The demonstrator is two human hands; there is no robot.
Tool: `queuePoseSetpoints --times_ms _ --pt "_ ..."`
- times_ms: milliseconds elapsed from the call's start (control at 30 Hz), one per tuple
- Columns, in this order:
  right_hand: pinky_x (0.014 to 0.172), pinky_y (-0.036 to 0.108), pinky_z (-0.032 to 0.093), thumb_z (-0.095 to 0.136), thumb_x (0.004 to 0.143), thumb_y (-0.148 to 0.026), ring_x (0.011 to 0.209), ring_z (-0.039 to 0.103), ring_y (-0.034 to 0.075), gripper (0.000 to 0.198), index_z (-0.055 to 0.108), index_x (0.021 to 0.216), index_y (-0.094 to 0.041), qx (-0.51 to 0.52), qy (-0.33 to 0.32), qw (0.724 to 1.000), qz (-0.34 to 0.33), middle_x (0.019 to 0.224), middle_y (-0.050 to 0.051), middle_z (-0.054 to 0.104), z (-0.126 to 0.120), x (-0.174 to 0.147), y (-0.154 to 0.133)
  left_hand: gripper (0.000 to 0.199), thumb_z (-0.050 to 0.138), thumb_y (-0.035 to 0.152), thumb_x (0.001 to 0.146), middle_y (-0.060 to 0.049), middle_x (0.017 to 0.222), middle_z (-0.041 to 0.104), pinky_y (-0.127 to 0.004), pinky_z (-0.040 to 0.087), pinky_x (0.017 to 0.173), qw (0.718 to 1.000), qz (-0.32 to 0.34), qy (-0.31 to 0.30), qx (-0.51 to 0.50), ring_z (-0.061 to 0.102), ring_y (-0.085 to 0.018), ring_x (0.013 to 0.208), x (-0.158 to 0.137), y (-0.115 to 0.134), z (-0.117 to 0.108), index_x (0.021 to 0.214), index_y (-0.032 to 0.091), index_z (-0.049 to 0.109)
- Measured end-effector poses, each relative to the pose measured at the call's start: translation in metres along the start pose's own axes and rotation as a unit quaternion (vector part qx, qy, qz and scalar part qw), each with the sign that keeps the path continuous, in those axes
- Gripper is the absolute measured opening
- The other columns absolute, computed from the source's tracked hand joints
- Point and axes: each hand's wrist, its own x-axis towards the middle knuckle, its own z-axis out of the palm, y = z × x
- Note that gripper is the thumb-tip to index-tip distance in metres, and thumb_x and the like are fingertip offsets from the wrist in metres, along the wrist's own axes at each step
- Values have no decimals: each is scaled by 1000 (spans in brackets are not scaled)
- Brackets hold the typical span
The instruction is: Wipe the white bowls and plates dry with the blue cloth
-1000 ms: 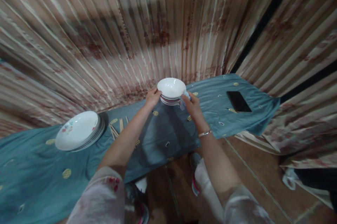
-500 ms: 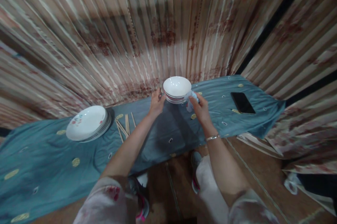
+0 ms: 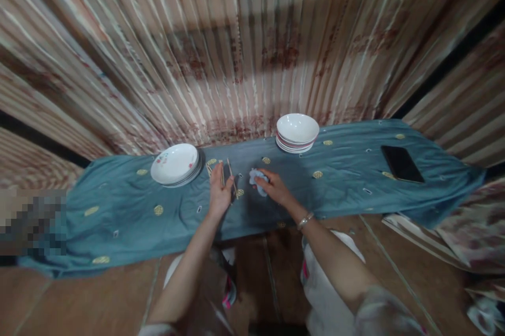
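Handling has shifted from the bowls (image 3: 297, 135), standing released at your one o'clock, to the chopsticks (image 3: 233, 179) at eleven o'clock, where your left hand (image 3: 220, 193) shows indeterminable finger closure, while your right hand (image 3: 276, 189) grasps the cloth (image 3: 257, 175).

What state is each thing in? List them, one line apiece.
Chopsticks: spread apart, partly hidden by the left grip; whether it holds any is unclear
Light-blue cloth: bunched, held in the right grip
Plates: stacked, top one face up
Bowls: stacked, top one upright
Black device: lying flat, upper face dark
Tablecloth: spread out, wrinkled
Curtain: hanging in folds
Bracelet: worn on the right wrist
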Motion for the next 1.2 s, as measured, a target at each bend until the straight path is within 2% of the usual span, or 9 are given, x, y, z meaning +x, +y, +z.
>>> queuePoseSetpoints --times_ms 100,267,433,567,667,700,833,967,1200 --pt "55 20 43 62 79 -42 59 56 11 29 70 90 -17 -2 -23 1000 -8 70 -2 67 22 1 10 63 59 40 86 -14 157 35 -45 16 123 994 45 61 83 25 -28 149 -5 -2 -23 144 21 44" --pt "58 20 42 58 77 -26 61 53 11 20 73 87 -18 -57 -15 998 10 69 -3 64 52 9 16 81 55 51 87 -19 164 14 -44 8 123 978 67 150 131 8 -28 153 -1 -4 -65 153 14 26" --pt "64 21 45 51 78 -12 68 59 12 34 75 101 -20 -165 -45 985 7 88 -1 73 88 36 -4 97 55 59 84 -22 165 3 -44 0 123 964 2 232 132 -3 -29 153 15 -20 -105 155 9 13" --pt "71 23 46 54 84 -19 76 64 15 24 76 94 -20 -262 -54 964 0 86 0 74 116 69 -26 107 57 59 81 -28 163 -1 -42 -4 122 956 -62 266 105 -5 -32 153 25 -40 -124 153 -1 7" --pt "75 24 46 56 89 -33 84 66 18 24 76 89 -19 -295 -51 954 -4 88 2 75 135 92 -36 104 55 56 84 -28 163 -3 -40 -5 122 955 -104 269 73 -7 -33 152 31 -55 -130 151 -4 4" --pt "75 24 46 55 90 -35 86 67 18 26 76 91 -20 -338 -49 940 1 91 3 76 140 99 -39 103 55 55 84 -27 163 -4 -40 -5 122 954 -119 268 62 -7 -33 152 34 -60 -131 152 -4 3" --pt "81 25 46 52 93 -33 97 66 20 28 70 109 -20 -387 -42 921 -4 108 7 74 161 120 -42 100 56 52 84 -24 164 -2 -42 -4 123 952 -151 263 32 -5 -32 153 44 -80 -127 154 4 4" --pt "87 28 46 54 93 -41 106 64 23 38 64 120 -16 -414 -47 909 -10 117 13 69 176 131 -39 97 58 47 82 -19 165 7 -46 0 123 957 -133 258 25 0 -30 153 50 -97 -120 156 14 6" --pt "93 29 46 51 93 -34 110 62 23 38 58 123 -11 -428 -47 902 -18 124 16 63 191 127 -34 101 62 46 79 -20 165 7 -46 1 123 953 -138 269 26 0 -30 153 52 -107 -120 156 11 7"
